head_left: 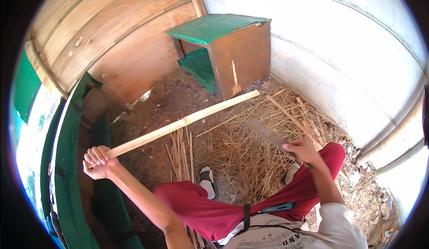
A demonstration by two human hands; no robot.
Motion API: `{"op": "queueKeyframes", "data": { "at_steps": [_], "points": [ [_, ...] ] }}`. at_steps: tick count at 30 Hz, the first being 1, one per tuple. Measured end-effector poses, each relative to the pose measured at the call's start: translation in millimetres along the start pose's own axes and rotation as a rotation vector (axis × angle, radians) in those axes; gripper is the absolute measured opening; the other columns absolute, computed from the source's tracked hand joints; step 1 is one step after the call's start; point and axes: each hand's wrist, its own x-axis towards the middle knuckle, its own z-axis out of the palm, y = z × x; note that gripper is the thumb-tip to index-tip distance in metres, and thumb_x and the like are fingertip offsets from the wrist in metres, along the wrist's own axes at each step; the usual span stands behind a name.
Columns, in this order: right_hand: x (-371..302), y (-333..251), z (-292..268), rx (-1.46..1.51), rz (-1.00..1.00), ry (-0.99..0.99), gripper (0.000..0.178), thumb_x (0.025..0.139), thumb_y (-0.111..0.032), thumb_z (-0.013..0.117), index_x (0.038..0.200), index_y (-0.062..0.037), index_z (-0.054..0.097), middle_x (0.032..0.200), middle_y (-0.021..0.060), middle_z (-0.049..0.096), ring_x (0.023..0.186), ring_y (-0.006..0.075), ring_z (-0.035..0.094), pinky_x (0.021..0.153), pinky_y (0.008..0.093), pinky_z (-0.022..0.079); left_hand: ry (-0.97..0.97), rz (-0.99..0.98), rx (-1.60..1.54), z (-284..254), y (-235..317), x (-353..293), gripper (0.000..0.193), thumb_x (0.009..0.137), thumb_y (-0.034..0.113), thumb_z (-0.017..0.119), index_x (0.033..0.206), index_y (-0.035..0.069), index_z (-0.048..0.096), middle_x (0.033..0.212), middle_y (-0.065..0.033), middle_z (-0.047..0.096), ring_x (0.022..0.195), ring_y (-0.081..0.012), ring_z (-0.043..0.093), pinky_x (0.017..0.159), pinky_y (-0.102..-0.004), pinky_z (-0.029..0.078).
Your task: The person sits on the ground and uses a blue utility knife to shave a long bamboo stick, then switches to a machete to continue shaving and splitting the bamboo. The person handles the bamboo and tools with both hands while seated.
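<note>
My left hand (99, 163) is closed around the lower end of a long, pale split-bamboo strip (178, 125). The strip slants up and to the right, its far end free in the air in front of me. In my right hand (304, 150) is the handle of a knife (266, 132) with a broad grey blade, slightly smeared by motion. The blade points up and left, below the strip's far end and apart from it. Under the knife, thin straw-like shavings (250, 168) lie heaped on the ground between my feet.
Several cut strips (181, 155) lie beside my left foot, and more strips (304, 121) lie by the white wall (321, 70). A brown cabinet with a green top (241, 54) stands in the far corner. Along the left runs a green-covered bench (100, 191).
</note>
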Motion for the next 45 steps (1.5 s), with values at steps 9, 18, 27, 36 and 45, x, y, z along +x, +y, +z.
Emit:
{"op": "queueKeyframes", "data": {
  "at_steps": [9,18,27,36,45],
  "points": [
    [-95.7,107.5,-137.6,-0.445,-0.286,0.848,0.056,0.101,-0.032,0.056,0.054,-0.0030,0.052,0.044,-0.0016,0.040,0.040,0.0097,0.032,0.042,0.0342,0.025,0.213,0.006,-0.194,-38.8,6.6,-46.2,0.034,0.082,0.016,0.055,0.055,0.014,0.035,0.046,0.0011,0.032,0.032,-0.0088,0.027,0.031,-0.0225,0.024],
    [-174.8,407.8,-67.8,-0.457,0.239,0.757,0.060,0.090,-0.045,0.067,0.060,0.0073,0.065,0.044,0.0114,0.051,0.038,0.0210,0.052,0.043,0.0385,0.042,0.214,-0.108,-0.349,-81.8,-20.2,-67.6,0.035,0.086,0.015,0.052,0.058,0.016,0.032,0.047,0.0030,0.030,0.031,-0.0071,0.025,0.031,-0.0215,0.022],
    [-169.5,391.7,-24.0,0.082,0.507,0.861,0.047,0.084,-0.036,0.077,0.062,0.0034,0.063,0.050,0.0091,0.056,0.036,0.0157,0.048,0.034,0.0303,0.035,0.006,-0.217,-0.229,-63.3,-40.0,-66.8,0.042,0.093,0.032,0.054,0.060,0.016,0.033,0.047,0.0014,0.031,0.038,-0.0105,0.029,0.037,-0.0258,0.024],
    [-104.7,187.7,-124.5,-0.196,0.092,1.265,0.048,0.095,-0.038,0.063,0.066,0.0010,0.066,0.049,0.0025,0.049,0.043,0.0120,0.042,0.045,0.0340,0.030,-0.423,-0.434,-0.054,82.9,-158.1,-22.8,0.046,0.102,0.037,0.038,0.064,0.011,0.044,0.048,-0.0009,0.032,0.044,-0.0133,0.028,0.042,-0.0302,0.025],
    [-47.4,15.4,-78.0,0.206,-0.456,1.025,0.019,0.091,-0.025,0.071,0.085,-0.0065,0.075,0.052,-0.0043,0.053,0.045,0.0031,0.044,0.042,0.0232,0.031,-0.527,-0.669,0.267,110.1,-315.0,-73.3,0.056,0.098,0.040,0.051,0.055,0.004,0.047,0.048,-0.0041,0.043,0.043,-0.0166,0.038,0.039,-0.0318,0.028]
  ]
}}
